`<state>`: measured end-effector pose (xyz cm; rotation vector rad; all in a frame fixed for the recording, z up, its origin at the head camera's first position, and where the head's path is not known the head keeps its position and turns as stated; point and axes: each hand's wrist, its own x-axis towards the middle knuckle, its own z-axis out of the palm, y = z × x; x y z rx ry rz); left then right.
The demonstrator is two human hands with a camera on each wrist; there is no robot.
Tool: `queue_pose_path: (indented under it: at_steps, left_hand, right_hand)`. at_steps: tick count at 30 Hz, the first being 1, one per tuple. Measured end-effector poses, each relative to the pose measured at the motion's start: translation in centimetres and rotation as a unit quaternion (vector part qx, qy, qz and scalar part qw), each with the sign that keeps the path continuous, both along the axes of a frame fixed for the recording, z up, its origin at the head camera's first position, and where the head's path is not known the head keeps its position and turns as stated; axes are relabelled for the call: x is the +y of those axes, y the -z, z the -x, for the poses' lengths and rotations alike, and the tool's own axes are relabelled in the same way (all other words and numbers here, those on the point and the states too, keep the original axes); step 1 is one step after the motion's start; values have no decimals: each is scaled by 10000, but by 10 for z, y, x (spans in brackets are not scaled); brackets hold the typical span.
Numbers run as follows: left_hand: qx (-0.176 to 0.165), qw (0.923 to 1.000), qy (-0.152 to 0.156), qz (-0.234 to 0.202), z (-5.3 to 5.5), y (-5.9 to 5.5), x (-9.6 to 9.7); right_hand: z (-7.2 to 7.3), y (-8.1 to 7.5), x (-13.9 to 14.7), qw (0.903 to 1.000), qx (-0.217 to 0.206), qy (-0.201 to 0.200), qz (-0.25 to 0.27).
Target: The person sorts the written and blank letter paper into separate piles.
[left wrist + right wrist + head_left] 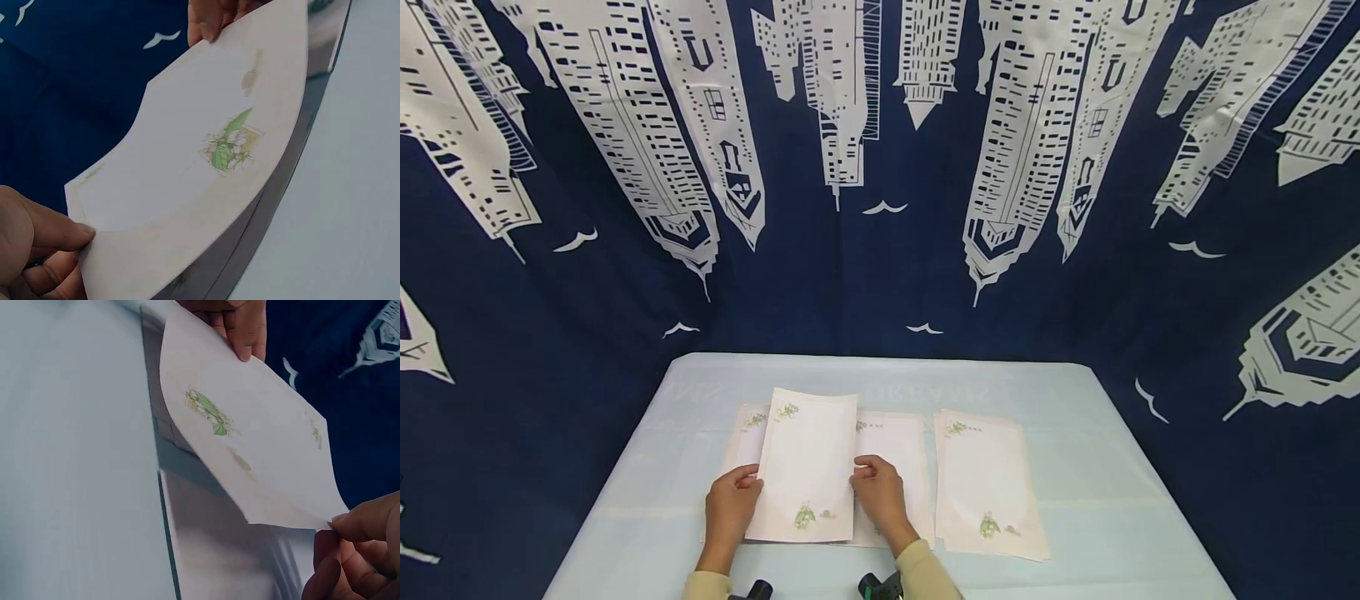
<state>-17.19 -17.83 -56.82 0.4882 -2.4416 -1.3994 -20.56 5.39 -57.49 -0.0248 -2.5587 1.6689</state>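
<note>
A sheet of stationery paper (pixel 802 471), pale with green leafy prints near two corners, is held raised over other sheets on the table. My left hand (pixel 732 507) pinches its left edge between thumb and fingers, while my right hand (pixel 882 498) pinches the right edge. Both wrist views show the sheet (pixel 169 162) bowed, with its lower edge off the paper beneath. Partly hidden under it are a left pile of similar sheets (pixel 742 442) and a middle pile (pixel 895 450). To the right of my right hand lies another pile of printed sheets (pixel 985 479), slightly fanned.
The papers lie on a table with a pale blue-white cover (pixel 1112 517). Behind and beside it hangs a dark blue cloth (pixel 850 283) with white building and bird prints. Dark devices (pixel 880 586) sit near my wrists at the lower edge.
</note>
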Motion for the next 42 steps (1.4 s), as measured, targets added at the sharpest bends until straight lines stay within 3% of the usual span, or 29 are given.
queue_pose_path:
  at_steps: [12, 21, 26, 36, 42]
  left_hand:
    - [-117, 9975, -358, 605, -2, 8, -35]
    - [-171, 9947, -551, 850, -1, 11, -40]
    - [-127, 9922, -595, 1089, -3, 13, -40]
    - [-219, 9884, -783, 1286, -6, 7, -27]
    - [11, 9946, -356, 973, -4, 1, -1]
  right_hand:
    - [7, 2, -39, 9949, -120, -882, -468]
    - [6, 0, -44, 9882, -575, -1223, -723]
    - [3, 0, -44, 9868, -547, -1312, -774]
    - [-6, -4, -10, 9936, -55, -829, -761]
    - [-13, 0, 30, 9962, 37, -250, -837]
